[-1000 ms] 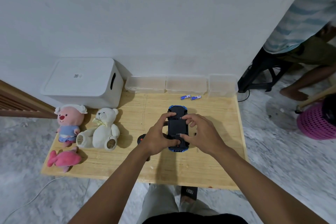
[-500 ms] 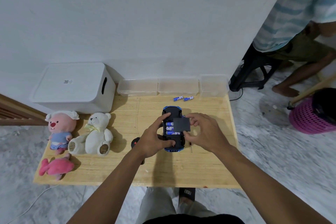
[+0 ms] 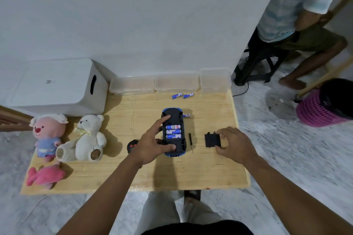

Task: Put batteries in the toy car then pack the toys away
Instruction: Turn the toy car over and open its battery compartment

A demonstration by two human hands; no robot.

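Head view: we see toy car [image 3: 179, 144] belly-up on counter [image 3: 191, 173], three batteries [image 3: 173, 131] in its open bay. Left hand [image 3: 150, 146] spread over it, holding it by index and thumb. Right hand [image 3: 236, 144] pinches black battery cover [image 3: 211, 140], lying right of screwdriver [image 3: 191, 142].

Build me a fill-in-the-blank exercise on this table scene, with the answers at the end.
The upturned toy car shows ___ batteries in its open compartment. The right hand pinches the battery cover, coloured ___. Between car and cover lies a ___. The left hand holds the ___.
Answers: three; black; screwdriver; car.
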